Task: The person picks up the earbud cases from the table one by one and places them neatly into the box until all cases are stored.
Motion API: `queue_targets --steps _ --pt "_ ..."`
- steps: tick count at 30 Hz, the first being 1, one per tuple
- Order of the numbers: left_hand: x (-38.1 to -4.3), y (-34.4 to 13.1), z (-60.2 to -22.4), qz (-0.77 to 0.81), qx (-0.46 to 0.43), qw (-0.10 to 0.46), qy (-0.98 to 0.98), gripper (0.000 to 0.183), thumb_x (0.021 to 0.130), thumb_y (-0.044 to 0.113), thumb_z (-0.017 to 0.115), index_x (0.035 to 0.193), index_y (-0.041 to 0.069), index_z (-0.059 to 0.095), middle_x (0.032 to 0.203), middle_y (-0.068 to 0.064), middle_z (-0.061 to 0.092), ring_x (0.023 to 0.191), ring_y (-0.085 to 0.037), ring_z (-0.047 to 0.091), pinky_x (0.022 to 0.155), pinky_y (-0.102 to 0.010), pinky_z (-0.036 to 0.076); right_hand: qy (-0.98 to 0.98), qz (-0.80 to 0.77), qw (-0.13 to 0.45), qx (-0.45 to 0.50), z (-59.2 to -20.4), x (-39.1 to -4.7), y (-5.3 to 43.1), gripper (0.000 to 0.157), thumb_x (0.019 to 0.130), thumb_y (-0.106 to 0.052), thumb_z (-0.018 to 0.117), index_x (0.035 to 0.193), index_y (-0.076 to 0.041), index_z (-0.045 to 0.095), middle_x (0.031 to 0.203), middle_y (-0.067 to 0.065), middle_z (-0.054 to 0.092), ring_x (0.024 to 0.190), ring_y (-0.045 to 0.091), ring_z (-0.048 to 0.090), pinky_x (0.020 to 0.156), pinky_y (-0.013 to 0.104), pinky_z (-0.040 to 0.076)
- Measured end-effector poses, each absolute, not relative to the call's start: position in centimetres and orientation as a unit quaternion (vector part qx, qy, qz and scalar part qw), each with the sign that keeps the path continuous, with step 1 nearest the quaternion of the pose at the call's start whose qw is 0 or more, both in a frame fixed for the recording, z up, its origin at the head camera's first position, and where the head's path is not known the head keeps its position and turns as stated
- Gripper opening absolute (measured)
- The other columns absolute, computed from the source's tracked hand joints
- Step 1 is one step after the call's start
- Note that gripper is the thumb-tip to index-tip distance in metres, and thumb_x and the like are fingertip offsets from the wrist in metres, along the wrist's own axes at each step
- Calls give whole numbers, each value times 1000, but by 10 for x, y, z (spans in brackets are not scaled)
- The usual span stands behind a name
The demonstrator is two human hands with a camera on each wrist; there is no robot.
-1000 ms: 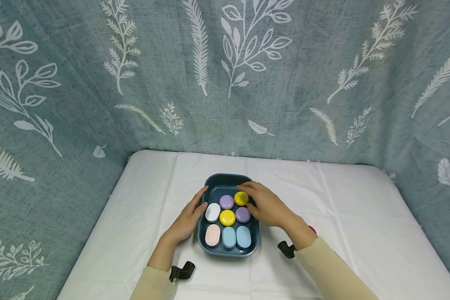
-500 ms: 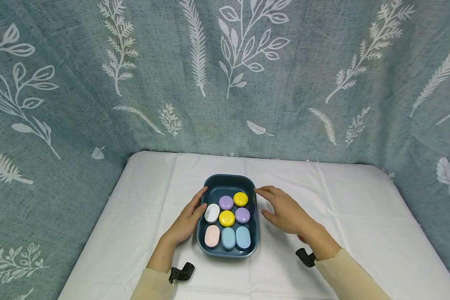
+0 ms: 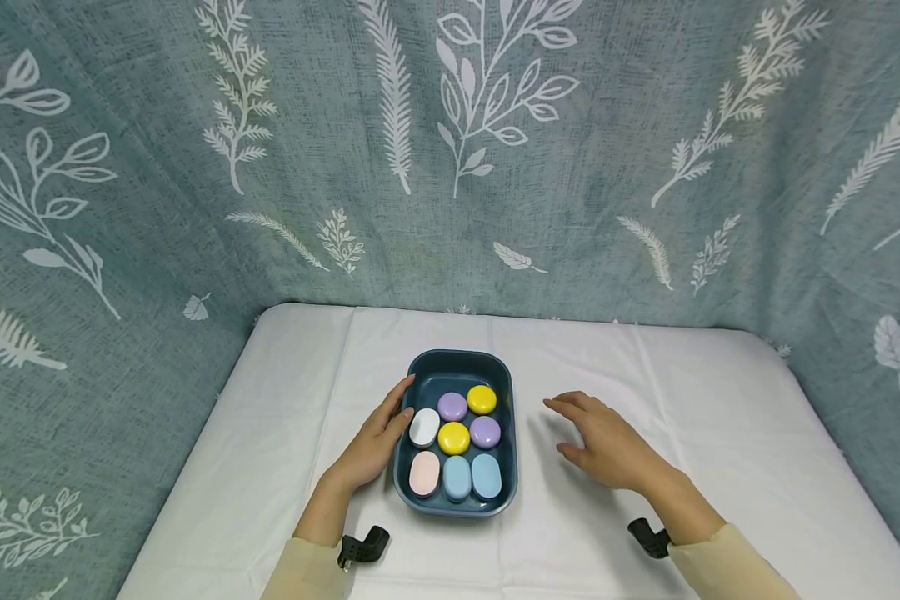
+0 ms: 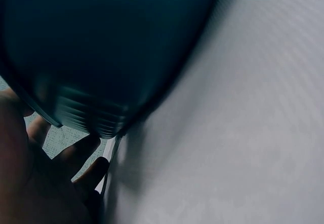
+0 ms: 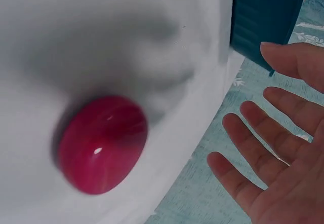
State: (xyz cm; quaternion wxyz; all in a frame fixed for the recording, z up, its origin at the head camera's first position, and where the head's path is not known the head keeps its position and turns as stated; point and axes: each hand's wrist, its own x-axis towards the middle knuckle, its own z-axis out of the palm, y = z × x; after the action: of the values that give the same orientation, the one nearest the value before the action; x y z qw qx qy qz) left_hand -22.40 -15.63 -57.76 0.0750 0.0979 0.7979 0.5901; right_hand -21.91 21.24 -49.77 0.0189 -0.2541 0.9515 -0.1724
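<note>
A deep blue rectangular dish (image 3: 456,358) stands mid-table. My left hand (image 3: 375,435) grips its left side, thumb over the rim and fingers against the outer wall, as the left wrist view shows. Inside lie glossy rounded pieces: yellow rounds (image 3: 453,438), lilac rounds (image 3: 485,432), a white oval (image 3: 424,427), a pale pink oval (image 3: 424,473) and light blue ovals (image 3: 486,476). To the dish's right hovers my right hand (image 3: 611,446), fingers spread, holding nothing. A crimson rounded piece (image 5: 104,145) lies on the cloth below it in the right wrist view; the head view hides it.
White cloth (image 3: 570,554) covers the table, with light creases. Teal leaf-patterned curtains (image 3: 607,167) hang behind it and at both sides. Black wrist cameras (image 3: 364,545) sit on both wrists.
My right hand has let go of the yellow round at the dish's upper right and drawn back to the right, past the rim. The left hand has stayed on the dish.
</note>
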Motion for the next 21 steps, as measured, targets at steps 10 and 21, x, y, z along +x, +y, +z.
queue_targets --steps 10,21 --pt "-223 -155 -576 590 99 74 798 54 112 35 45 163 39 28 173 -1 23 161 -28 20 129 -58 18 960 -165 37 -224 -501 -208 237 59 87 -18 83 141 -8 62 138 11 61 118 31 61 96 52 54" --pt "-218 -153 -561 597 100 77 792 55 112 29 44 165 30 27 173 -7 22 161 -32 18 129 -60 15 967 -164 41 -192 -508 -199 258 53 81 -24 88 129 -10 70 122 6 64 113 30 61 94 53 54"
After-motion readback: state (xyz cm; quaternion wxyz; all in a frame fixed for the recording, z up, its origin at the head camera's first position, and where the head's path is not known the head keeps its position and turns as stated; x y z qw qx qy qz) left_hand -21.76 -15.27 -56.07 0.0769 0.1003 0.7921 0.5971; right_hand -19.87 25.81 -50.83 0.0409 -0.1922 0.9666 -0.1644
